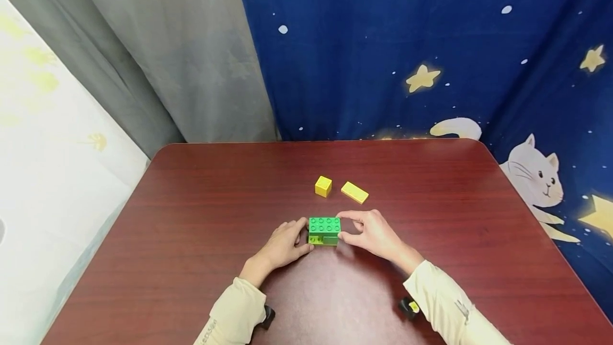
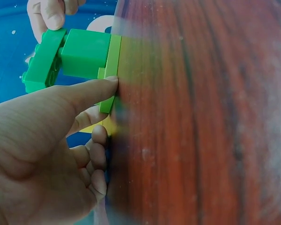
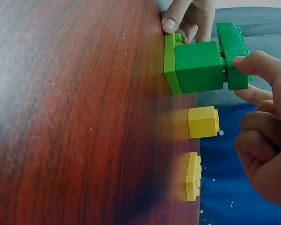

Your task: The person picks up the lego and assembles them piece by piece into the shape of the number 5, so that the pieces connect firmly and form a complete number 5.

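Observation:
A flat lime-green building plate [image 3: 170, 65] lies on the table, with a taller green block [image 3: 199, 67] standing on one end of it. Over that block sits a thin green brick [image 1: 324, 222] with rows of studs on top. A narrow gap between the two shows the block's studs in the right wrist view. My left hand [image 1: 282, 244] pinches the free end of the lime-green plate, thumb at its near edge. From the right, my right hand [image 1: 375, 233] holds the end of the thin green brick between thumb and finger.
On the dark red table [image 1: 215, 190], behind the stack, are a small yellow block [image 1: 323, 186] and a flat yellow brick [image 1: 355, 192]. A blue curtain [image 1: 364, 52] and a grey curtain [image 1: 191, 52] hang beyond the far edge.

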Action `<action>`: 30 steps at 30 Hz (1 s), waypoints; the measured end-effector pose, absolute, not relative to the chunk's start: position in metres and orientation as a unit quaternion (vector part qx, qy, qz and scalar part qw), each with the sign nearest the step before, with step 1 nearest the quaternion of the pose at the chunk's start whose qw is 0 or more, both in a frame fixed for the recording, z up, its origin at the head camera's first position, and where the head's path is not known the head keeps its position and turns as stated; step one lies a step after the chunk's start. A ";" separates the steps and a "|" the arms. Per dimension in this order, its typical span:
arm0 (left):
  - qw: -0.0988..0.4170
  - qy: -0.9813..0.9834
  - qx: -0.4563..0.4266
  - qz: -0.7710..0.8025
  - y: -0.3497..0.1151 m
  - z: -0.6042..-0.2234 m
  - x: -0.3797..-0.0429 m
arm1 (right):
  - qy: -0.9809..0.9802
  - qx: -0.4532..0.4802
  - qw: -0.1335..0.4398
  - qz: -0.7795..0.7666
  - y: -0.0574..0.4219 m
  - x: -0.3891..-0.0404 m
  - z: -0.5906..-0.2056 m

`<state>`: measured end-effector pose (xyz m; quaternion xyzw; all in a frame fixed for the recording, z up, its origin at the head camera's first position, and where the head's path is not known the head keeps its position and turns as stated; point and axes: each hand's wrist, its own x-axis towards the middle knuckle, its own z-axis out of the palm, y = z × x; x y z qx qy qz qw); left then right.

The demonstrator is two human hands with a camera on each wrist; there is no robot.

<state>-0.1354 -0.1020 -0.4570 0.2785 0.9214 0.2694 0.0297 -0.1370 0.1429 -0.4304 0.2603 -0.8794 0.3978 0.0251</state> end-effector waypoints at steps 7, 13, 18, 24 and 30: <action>0.026 0.920 0.282 0.271 -0.100 -0.456 -0.134 | -0.877 0.280 0.048 0.387 0.143 -0.135 -0.431; 0.036 0.919 0.282 0.272 -0.102 -0.456 -0.136 | -0.883 0.286 0.052 0.369 0.141 -0.136 -0.429; 0.075 0.890 0.261 0.366 -0.108 -0.449 -0.140 | -0.886 0.289 0.055 0.358 0.140 -0.136 -0.429; 0.081 0.846 0.258 0.460 -0.110 -0.435 -0.142 | -0.885 0.295 0.070 0.354 0.138 -0.135 -0.427; 0.072 0.838 0.257 0.476 -0.103 -0.436 -0.141 | -0.888 0.287 0.057 0.353 0.139 -0.135 -0.427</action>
